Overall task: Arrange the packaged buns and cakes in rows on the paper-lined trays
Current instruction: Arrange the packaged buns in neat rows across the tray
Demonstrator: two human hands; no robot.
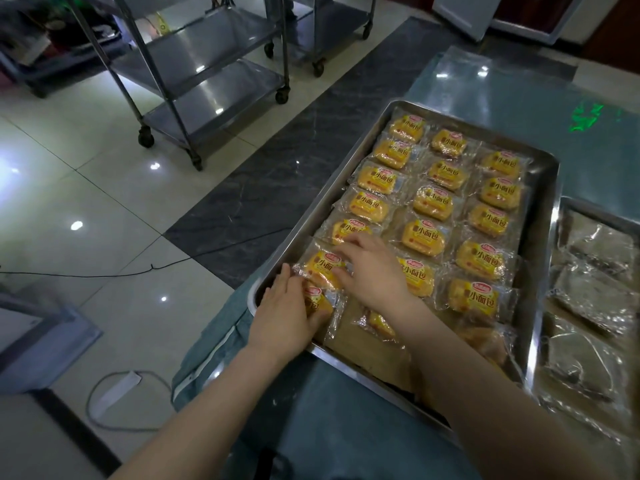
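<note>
While a long table (519, 98) under a grey-green cloth fills the right half of the view, two steel trolleys (207, 81) on wheels stand on the tiled floor (86, 188) to the left of it. On the table lies a large steel tray (540, 271) lined with brown paper (363, 355). Just beside it, at the right edge, a second tray (568, 206) holds cakes (595, 299) in clear wrappers; they are dark and hard to make out.

The large steel tray carries packaged buns (433, 202), yellow with red labels, in three rows that run away from the person, and the wrappers in each row touch or overlap. Near the front edge the brown paper is partly bare, and a few more buns lie there loosely, partly hidden by the right forearm.

The right hand (374, 268) reaches over the left row with fingers spread wide and a little bent, its fingertips resting on the wrapper of a bun in the left row (320, 265). The left hand (284, 317) is at the near left corner of the tray, fingers curled around the corner bun (317, 301), which touches the one under the right hand.
</note>
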